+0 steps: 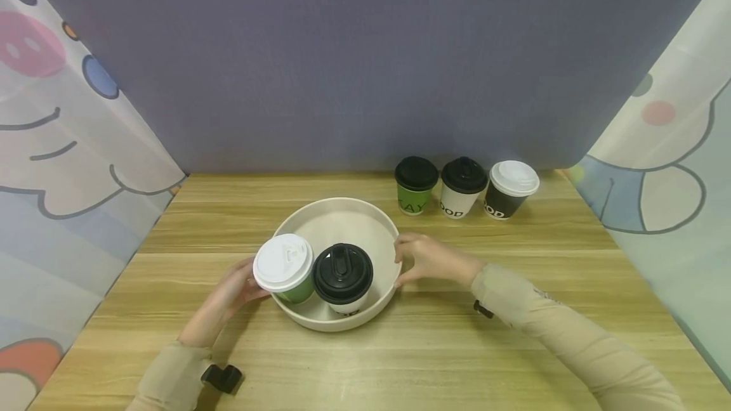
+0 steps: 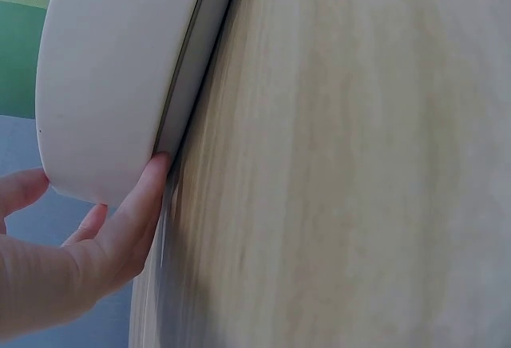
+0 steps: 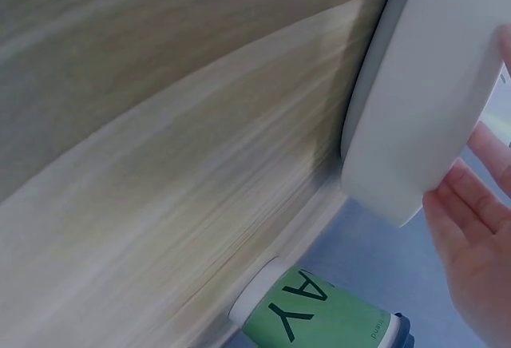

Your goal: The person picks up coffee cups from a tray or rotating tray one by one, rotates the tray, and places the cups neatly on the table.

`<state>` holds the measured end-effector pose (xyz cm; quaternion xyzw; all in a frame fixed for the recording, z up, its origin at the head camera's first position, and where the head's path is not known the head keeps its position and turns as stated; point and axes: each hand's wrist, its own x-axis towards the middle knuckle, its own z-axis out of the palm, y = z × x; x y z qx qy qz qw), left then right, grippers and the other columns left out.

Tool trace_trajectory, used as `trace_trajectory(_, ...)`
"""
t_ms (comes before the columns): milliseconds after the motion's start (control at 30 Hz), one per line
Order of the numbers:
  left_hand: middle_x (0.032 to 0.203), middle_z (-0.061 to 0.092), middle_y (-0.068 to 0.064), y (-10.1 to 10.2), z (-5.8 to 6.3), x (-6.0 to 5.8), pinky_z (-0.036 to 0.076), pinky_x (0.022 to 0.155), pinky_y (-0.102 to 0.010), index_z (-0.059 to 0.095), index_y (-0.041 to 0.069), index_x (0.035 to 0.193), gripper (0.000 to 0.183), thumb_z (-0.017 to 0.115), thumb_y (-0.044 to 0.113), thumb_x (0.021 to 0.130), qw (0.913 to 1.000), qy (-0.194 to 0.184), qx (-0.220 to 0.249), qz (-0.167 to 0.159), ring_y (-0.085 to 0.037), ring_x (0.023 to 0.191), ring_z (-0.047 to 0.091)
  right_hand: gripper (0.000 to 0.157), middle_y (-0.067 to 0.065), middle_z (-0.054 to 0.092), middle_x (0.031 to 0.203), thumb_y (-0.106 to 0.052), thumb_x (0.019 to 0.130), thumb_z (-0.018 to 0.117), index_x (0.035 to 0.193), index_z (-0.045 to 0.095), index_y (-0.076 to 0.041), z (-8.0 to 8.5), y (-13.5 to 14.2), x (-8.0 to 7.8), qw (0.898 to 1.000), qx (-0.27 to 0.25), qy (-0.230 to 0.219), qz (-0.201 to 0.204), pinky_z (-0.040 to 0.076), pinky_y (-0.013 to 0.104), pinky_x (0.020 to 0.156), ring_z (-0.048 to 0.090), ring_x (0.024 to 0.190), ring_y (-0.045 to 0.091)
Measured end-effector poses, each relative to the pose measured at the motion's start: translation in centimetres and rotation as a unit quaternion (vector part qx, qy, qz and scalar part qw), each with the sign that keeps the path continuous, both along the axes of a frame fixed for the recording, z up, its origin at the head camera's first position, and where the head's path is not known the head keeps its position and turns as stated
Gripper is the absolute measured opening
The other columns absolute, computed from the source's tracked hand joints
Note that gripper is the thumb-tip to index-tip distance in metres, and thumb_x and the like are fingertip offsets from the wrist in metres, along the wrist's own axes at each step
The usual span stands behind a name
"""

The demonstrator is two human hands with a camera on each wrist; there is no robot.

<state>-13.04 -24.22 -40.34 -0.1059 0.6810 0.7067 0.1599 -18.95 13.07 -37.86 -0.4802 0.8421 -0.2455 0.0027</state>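
Note:
A round, cream-coloured tray (image 1: 348,224) with a raised rim stands on the wooden table. Two lidded paper cups are upright in its near half: a green cup with a white lid (image 1: 283,263) at the left, and a white cup with a black lid (image 1: 342,274) beside it. My left hand (image 1: 235,288) grips the tray's left side; in the left wrist view, its fingertips (image 2: 156,168) reach the tray's lower edge. Opposite, my right hand (image 1: 425,259) holds the right rim, and the right wrist view shows fingers against the outer wall (image 3: 423,100).
Behind the tray to the right, a row of lidded cups stands near the grey back panel (image 1: 365,68): a green cup (image 1: 414,198), a white cup (image 1: 455,202) and a black cup (image 1: 502,202) with a white lid. Patterned curtains (image 1: 74,144) flank the table (image 1: 457,347).

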Motion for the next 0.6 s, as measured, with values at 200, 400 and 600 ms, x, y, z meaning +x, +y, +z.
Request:
trace_trajectory(200, 0.085, 0.055, 0.005, 0.0, 0.0, -0.1, 0.053, 0.075, -0.030, 0.011, -0.015, 0.134, 0.054, 0.031, 0.019, 0.097, 0.9999, -0.002, -0.012, 0.003, -0.006, 0.076, 0.058, 0.040, 0.004, 0.056, 0.095, -0.040, 0.063, 0.075, 0.083, 0.064, -0.007, 0.1, 0.0, 0.3, 1.000, 0.017, -0.014, -0.014, 0.049, 0.025, 0.077, 0.055, 0.085, 0.016)
trace_trajectory(400, 0.087, 0.054, 0.005, 0.1, -0.1, 0.0, 0.053, 0.074, -0.029, 0.011, -0.015, 0.133, 0.055, 0.031, 0.021, 0.097, 0.9999, 0.002, -0.017, 0.001, -0.006, 0.076, 0.058, 0.055, 0.001, 0.056, 0.106, -0.047, 0.068, 0.070, 0.106, 0.062, -0.009, 1.2, -0.4, 1.0, 0.998, 0.043, -0.033, -0.030, 0.046, 0.029, 0.087, 0.053, 0.097, 0.014)
trace_trajectory(600, 0.090, 0.053, 0.004, -0.1, 0.1, 0.0, 0.052, 0.076, -0.030, 0.009, -0.014, 0.134, 0.053, 0.028, 0.019, 0.097, 0.9999, 0.001, -0.014, -0.008, -0.006, 0.078, 0.057, 0.077, 0.005, 0.051, 0.117, -0.050, 0.066, 0.071, 0.128, 0.047, -0.011, 2.9, -0.9, 1.8, 0.998, 0.042, -0.018, -0.036, 0.041, 0.036, 0.094, 0.047, 0.109, 0.018)
